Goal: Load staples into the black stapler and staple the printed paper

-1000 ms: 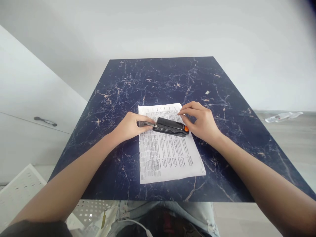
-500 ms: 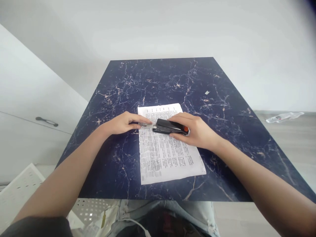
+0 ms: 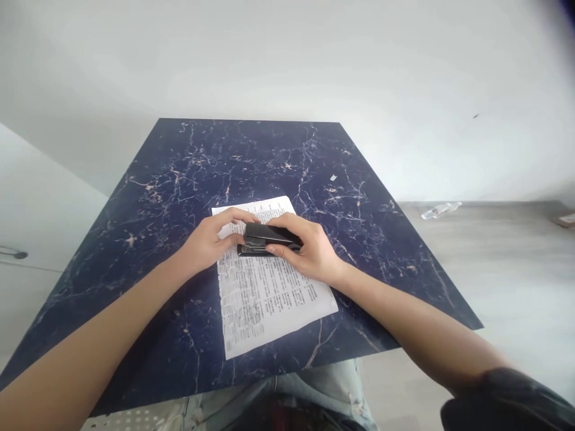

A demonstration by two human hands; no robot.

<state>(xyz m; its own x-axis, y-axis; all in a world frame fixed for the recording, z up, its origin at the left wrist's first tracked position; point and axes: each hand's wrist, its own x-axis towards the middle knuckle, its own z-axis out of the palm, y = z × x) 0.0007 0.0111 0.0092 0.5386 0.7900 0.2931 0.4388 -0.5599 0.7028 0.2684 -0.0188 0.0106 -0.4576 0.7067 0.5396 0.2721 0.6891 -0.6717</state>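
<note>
A black stapler (image 3: 271,234) lies over a sheet of printed paper (image 3: 274,302), its head toward the left. My right hand (image 3: 312,248) wraps round its rear half, thumb on the near side and fingers over the far side. At the stapler's front end my left hand (image 3: 211,239) pinches close, the index finger on the far side and the thumb against the near side. Its other fingers are partly hidden. No metal strip sticks out of the front now. The paper rests flat on the dark blue marbled table (image 3: 179,335).
A small pale scrap (image 3: 333,178) lies on the table to the far right. Beyond the right edge, a clear plastic package (image 3: 441,210) is on the floor. A cabinet handle (image 3: 18,255) shows at the left, and white wall rises behind the table.
The metal strip that stuck out of the stapler's front is now inside it. My left hand has closed in on the stapler's front. The view has turned right, so everything appears farther left.
</note>
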